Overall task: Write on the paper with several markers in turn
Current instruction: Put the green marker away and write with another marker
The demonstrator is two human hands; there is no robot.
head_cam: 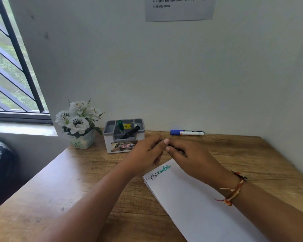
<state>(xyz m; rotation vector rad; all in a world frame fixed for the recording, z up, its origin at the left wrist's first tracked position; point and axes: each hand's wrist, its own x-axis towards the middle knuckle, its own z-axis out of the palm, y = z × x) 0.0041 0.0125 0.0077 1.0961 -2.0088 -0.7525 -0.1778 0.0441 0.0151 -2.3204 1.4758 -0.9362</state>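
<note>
Dark marker (175, 148) sits between both hands above counter (77, 180), mostly hidden. Left hand (145, 151): fingers curled round one end. Right hand (192, 158): fingers pinch other end. Cap on or off: cannot tell.

Paper (199, 206) at 5 o'clock of hands, two words at top edge. Blue marker (187, 133) at 1 o'clock by wall. Holder (108, 133) at 11 o'clock, with green marker (120, 125) and black marker (131, 132).

Marker likely light, stiff, smooth plastic: grip barrel mid-length. Paper thin, likely slides: pin with free hand.
</note>
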